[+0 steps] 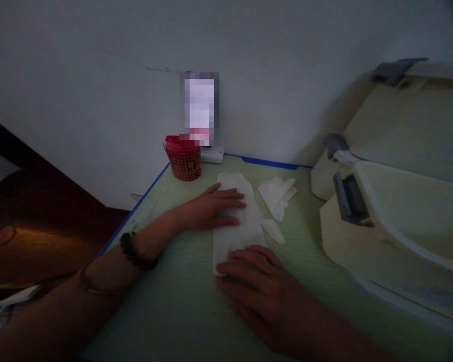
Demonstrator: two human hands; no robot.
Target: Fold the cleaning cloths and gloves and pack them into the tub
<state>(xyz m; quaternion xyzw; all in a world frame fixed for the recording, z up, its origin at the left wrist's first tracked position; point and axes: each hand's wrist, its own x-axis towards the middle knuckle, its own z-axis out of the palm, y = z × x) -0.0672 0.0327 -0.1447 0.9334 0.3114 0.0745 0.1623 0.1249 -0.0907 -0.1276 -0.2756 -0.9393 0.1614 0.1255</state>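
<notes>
My left hand point(220, 206) lies flat on a white, thin piece that looks like a glove point(234, 239), its fingers stretched out across the upper half. A narrow thumb-like flap sticks out from this piece toward the right. My right hand point(262, 286) rests at its lower end, fingers extended and slightly bent, the fingertips touching the near edge. Just right of it lies a second white, crumpled piece point(277, 196) with finger-like points. Whether the two white pieces join cannot be made out. Neither hand grips anything.
A red patterned basket point(186, 163) with a red liner stands at the table's far left corner. Behind it, a blurred-out upright screen point(199, 108) leans by the wall. A large whitish bin point(339, 226) with its lid raised fills the right. Blue edging point(269, 163) borders the green tabletop.
</notes>
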